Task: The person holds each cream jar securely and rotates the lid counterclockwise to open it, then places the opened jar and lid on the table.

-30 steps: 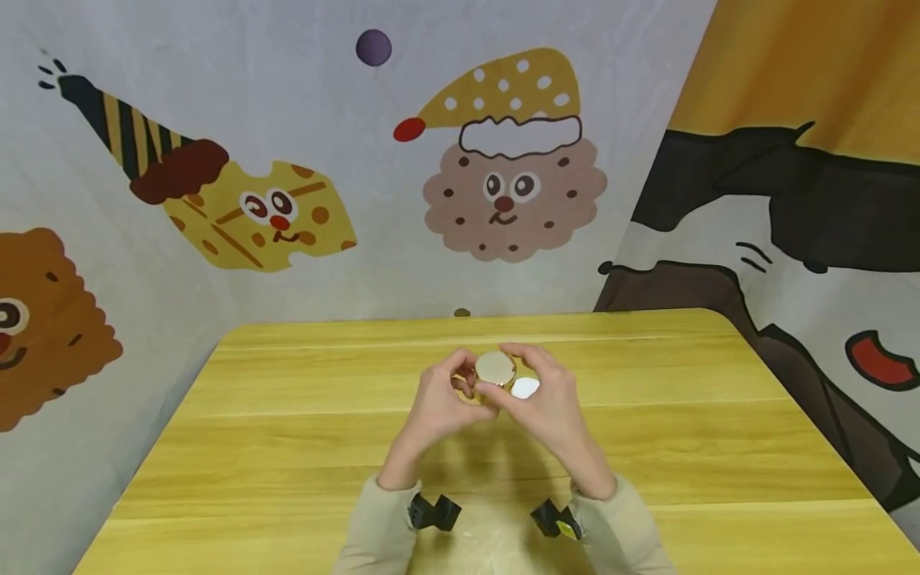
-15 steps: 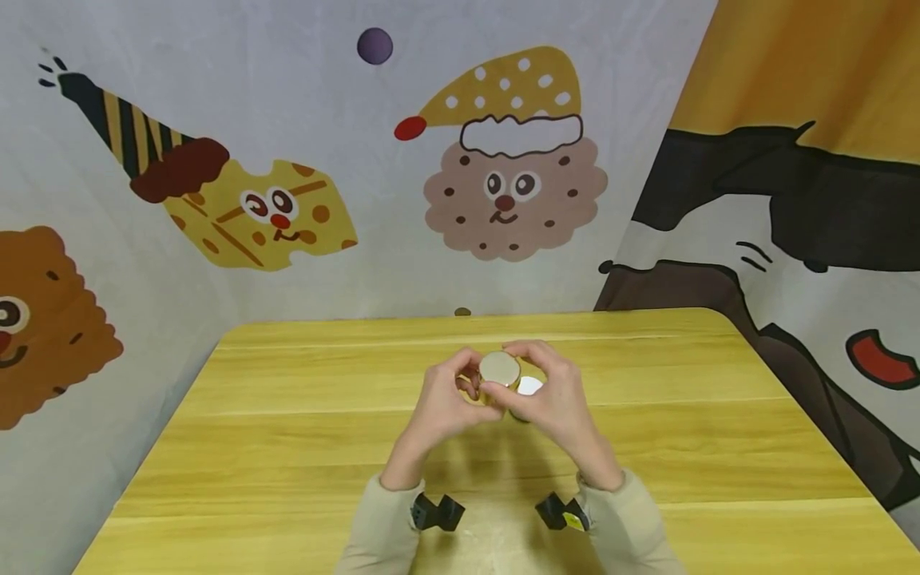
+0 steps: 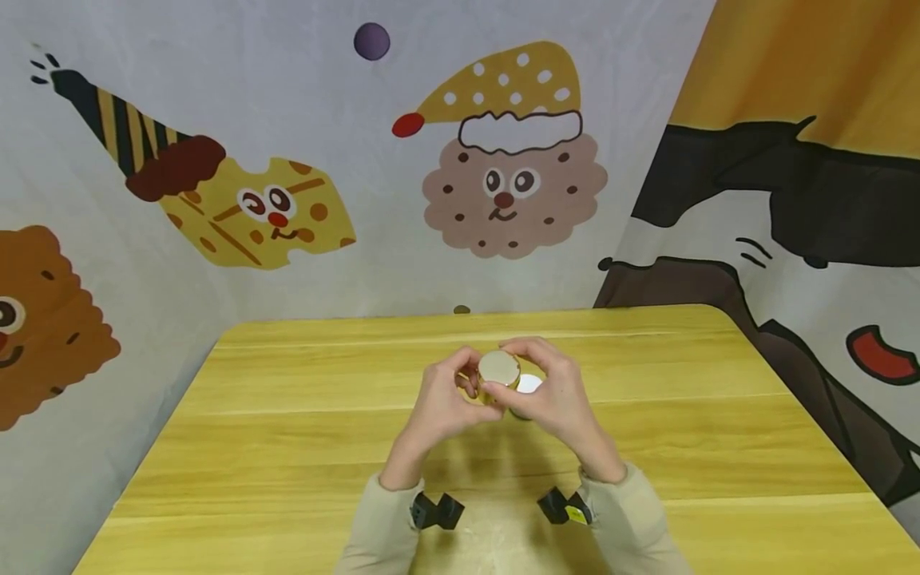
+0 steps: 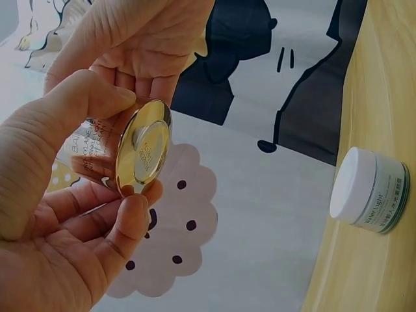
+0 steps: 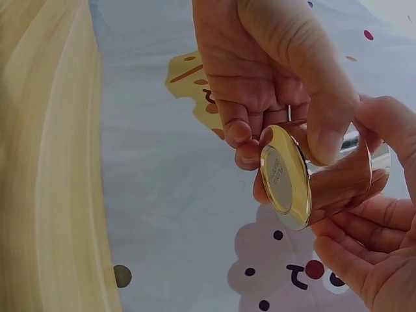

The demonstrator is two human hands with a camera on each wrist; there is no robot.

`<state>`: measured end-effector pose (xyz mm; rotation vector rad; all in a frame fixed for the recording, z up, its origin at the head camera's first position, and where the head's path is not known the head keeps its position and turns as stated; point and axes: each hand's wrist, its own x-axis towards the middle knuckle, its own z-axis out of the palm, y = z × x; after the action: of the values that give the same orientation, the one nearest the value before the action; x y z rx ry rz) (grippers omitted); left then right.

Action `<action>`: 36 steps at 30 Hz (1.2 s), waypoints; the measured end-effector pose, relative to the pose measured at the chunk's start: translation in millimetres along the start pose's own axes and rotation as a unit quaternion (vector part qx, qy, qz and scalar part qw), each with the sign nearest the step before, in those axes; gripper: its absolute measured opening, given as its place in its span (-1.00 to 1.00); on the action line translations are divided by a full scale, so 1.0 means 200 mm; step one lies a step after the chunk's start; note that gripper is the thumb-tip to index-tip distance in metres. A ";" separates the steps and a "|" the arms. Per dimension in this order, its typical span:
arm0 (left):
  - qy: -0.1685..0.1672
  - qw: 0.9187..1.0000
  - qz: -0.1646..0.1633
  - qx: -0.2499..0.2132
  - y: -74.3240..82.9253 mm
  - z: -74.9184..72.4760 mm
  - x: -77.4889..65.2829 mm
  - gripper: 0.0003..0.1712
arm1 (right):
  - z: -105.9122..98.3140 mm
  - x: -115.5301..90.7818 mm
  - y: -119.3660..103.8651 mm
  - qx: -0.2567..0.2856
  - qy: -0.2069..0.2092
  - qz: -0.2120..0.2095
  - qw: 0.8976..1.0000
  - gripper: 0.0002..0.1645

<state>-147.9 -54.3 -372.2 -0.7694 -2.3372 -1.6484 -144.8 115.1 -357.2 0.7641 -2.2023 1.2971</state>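
A shiny gold cosmetic cream jar (image 3: 499,368) is held up over the table between both hands, its pale round top towards the head camera. My left hand (image 3: 446,399) grips the lower end, thumb on the jar's side. My right hand (image 3: 549,387) pinches the upper end between thumb and index finger. In the left wrist view the jar's gold base (image 4: 144,153) bears a round printed sticker, and small lettering runs along its side. The right wrist view shows the left thumb (image 5: 328,140) flat on the gold wall. Fingers hide part of the jar's side.
A white-lidded cream jar (image 4: 370,192) labelled "Water Light" stands upright on the wooden table (image 3: 287,447), partly behind the right hand in the head view. A cloth with cartoon prints (image 3: 388,263) hangs behind the table's far edge.
Both hands and the gold jar have shifted slightly right over the last second. More of the white-lidded jar shows beside the right hand. The grip looks the same.
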 end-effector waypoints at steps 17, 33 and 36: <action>-0.011 1.000 0.020 -0.001 -0.03 -0.01 0.00 -0.62 | -0.02 0.04 -0.12 0.026 -0.022 -0.013 0.999 -0.59; 0.001 1.000 0.010 -0.009 -0.01 -0.04 0.00 -0.60 | 0.01 0.00 0.00 0.030 -0.019 0.033 0.999 -0.45; 0.002 1.000 0.008 -0.010 -0.01 -0.04 0.00 -0.61 | 0.01 0.00 0.00 0.041 -0.026 0.023 0.999 -0.48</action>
<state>-149.9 -62.3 -371.4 -0.7877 -2.3087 -1.6687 -145.9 113.6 -357.5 0.7909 -2.2316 1.4114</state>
